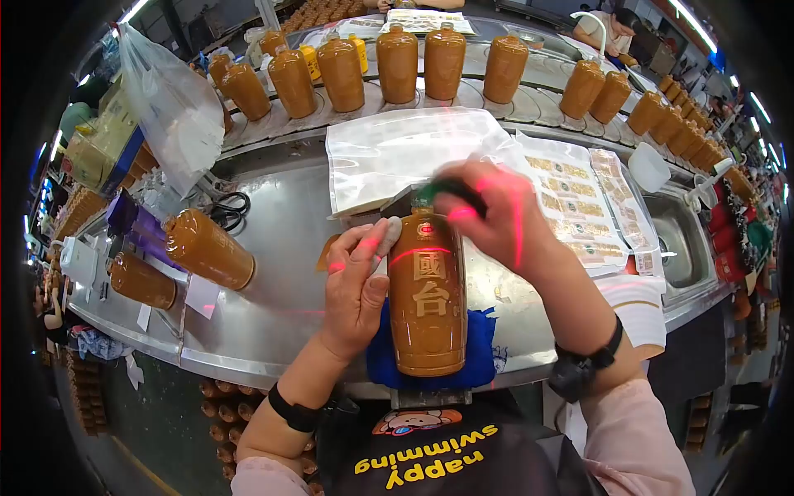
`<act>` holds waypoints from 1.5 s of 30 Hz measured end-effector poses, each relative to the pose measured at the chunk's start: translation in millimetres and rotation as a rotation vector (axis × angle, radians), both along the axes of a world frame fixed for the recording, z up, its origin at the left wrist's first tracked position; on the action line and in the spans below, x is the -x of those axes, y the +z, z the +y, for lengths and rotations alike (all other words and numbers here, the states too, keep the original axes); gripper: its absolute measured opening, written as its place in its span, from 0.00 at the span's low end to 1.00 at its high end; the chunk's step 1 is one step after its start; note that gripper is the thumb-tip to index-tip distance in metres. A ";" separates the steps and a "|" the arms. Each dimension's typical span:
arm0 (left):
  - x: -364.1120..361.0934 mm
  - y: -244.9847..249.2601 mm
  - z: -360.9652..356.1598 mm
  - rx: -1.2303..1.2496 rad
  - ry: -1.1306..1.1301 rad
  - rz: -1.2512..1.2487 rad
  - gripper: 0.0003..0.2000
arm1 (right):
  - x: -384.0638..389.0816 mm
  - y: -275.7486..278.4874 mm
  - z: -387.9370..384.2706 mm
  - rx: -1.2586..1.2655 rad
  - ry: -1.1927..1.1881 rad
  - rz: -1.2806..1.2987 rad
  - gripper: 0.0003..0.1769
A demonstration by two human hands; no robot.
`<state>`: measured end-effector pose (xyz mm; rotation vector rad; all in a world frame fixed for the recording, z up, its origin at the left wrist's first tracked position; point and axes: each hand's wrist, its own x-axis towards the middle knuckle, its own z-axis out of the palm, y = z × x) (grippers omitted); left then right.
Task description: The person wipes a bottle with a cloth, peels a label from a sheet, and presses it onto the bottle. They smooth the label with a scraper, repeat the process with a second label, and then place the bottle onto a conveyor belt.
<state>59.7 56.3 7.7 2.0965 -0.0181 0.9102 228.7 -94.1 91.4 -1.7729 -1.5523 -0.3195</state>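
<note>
A brown bottle [428, 331] with pale characters and a small red emblem lies in front of me on a blue cloth [481, 339], its neck pointing away. My left hand [357, 285] is at the bottle's left shoulder, with a small whitish pad [389, 236] between its fingers and the bottle. Near the neck, my right hand [496, 211] is curled around a dark green object [456, 192], blurred by motion. Red laser lines cross both hands and the bottle.
Two brown bottles [211, 248] stand at the left beside black scissors [230, 211]. Label sheets [571, 198] lie right, before a sink [674, 240]. Behind, a conveyor [314, 124] carries several bottles. A plastic bag [169, 107] hangs at the left. A co-worker [608, 37] sits beyond.
</note>
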 end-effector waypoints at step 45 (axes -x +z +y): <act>-29.4 26.5 -23.8 0.495 -0.148 0.300 0.33 | 62.0 -83.4 -55.7 -0.372 -0.108 1.260 0.08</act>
